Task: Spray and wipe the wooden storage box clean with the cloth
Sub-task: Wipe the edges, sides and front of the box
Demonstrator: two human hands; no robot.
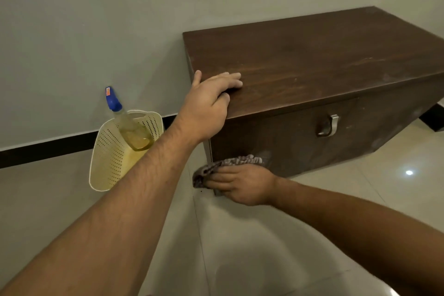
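Observation:
The dark wooden storage box [324,62] stands on the floor against the wall, with a metal handle [328,125] on its front. My left hand [211,101] rests on the near left corner of the lid, fingers spread over the top. My right hand [242,184] grips a grey patterned cloth [216,168] and presses it against the bottom left edge of the box front, close to the floor. A spray bottle [127,122] with a blue nozzle and yellow liquid leans inside a cream basket [108,151] left of the box.
The perforated cream basket stands on the tiled floor by the wall, just behind my left forearm. A black skirting strip [48,149] runs along the wall. Glossy pale tiles [240,247] stretch in front of the box.

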